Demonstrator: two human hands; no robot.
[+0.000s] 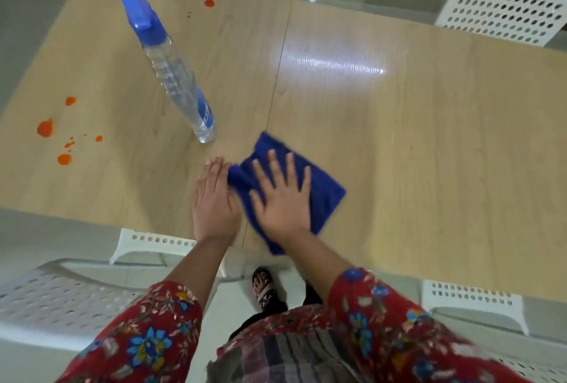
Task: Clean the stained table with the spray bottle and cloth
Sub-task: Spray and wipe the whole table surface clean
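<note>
Cloth (325, 195) lies at the tabletop's (399, 137) 6 o'clock edge, with the right hand (282, 201) spread flat on it, probably pressing it down to wipe. At the cloth's 9 o'clock edge the left hand (213, 201) rests flat, gripping nothing. Upright at 11 o'clock stands the spray bottle (175, 76); orange stains (45, 128) lie toward 9 o'clock, unwiped.

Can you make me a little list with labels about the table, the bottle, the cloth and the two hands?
table: light wood
stains: orange, on the table's left part, away from the cloth
spray bottle: standing, blue top, nobody holding it
cloth: blue, lying on the table
right hand: flat on the cloth, fingers spread
left hand: flat on the table, at the cloth's edge
</note>
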